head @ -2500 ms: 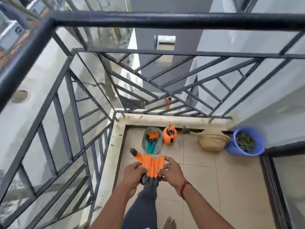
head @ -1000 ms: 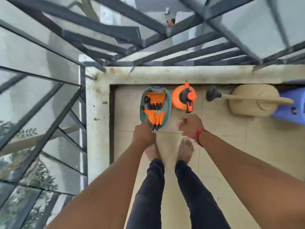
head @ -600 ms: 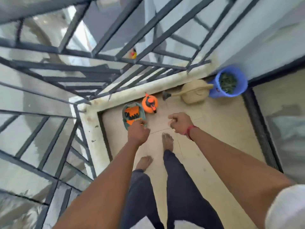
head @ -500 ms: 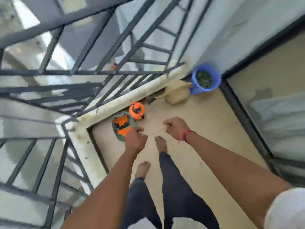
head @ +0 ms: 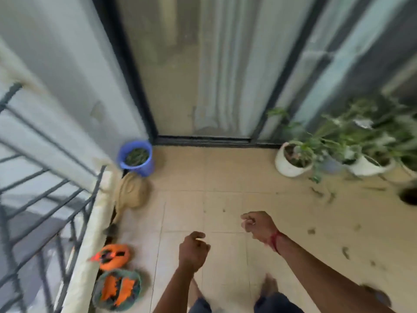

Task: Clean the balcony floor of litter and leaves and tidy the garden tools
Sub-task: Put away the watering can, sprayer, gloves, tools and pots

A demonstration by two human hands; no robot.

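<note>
The view is blurred. My left hand (head: 194,249) and my right hand (head: 257,224) hover over the beige tiled floor, both with fingers curled and nothing in them. A teal basin (head: 99,297) with the orange gloves (head: 118,289) in it sits at the lower left by the parapet. Behind it stand an orange sprayer (head: 111,256), a beige watering can (head: 133,193) and a blue bucket (head: 144,170) filled with green leaves. Scattered leaves (head: 318,193) lie on the floor at the right, well away from both hands.
White pots with green plants (head: 293,159) stand at the right by a glass sliding door (head: 203,86). A dark floor drain (head: 409,196) is at the far right. The metal railing (head: 45,213) and its low parapet run along the left. My bare feet are below.
The orange gloves left my hands and now lie in the teal basin. My view has swung right, from the railing corner to the door and plants. Both hands are drawn back, holding nothing.
</note>
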